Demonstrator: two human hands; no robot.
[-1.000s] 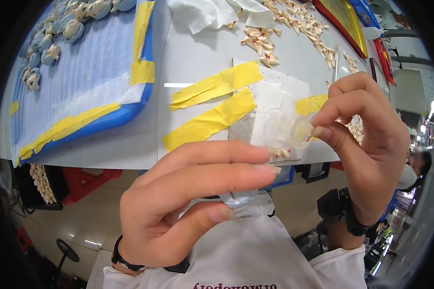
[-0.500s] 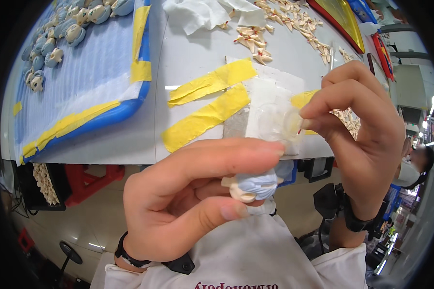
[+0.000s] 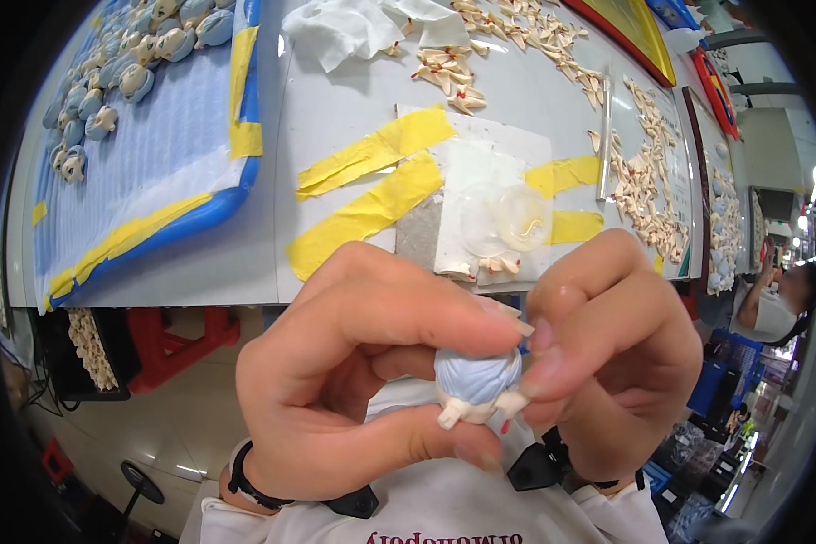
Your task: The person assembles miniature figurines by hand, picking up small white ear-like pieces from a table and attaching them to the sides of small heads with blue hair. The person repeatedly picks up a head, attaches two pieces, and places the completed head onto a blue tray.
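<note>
My left hand (image 3: pixel 354 363) pinches a small figurine head (image 3: pixel 477 374) with light blue moulded hair between thumb and forefinger, above my lap. From its lower side a cream stub sticks out. My right hand (image 3: pixel 621 354) is closed at the head's right side. Its thumb and fingertip grip a small cream piece (image 3: pixel 511 402) with a red tip, which touches the head. The fingers partly hide where the two meet. Beyond my hands a round clear dish (image 3: pixel 528 218) sits on a white pad (image 3: pixel 499 150), with a few cream pieces at the pad's near edge.
Yellow tape strips (image 3: pixel 372 204) hold the pad to the table. At the left a blue tray (image 3: pixel 177 236) carries several blue-haired heads. Loose cream pieces (image 3: pixel 648 181) lie at the right and far side, beside a metal bar (image 3: pixel 605 136). A white cloth (image 3: pixel 340 32) lies at the back.
My right hand has come from the clear dish down to the figurine head, bringing a red-tipped cream piece against it. My left hand has turned the head. The view has shifted slightly.
</note>
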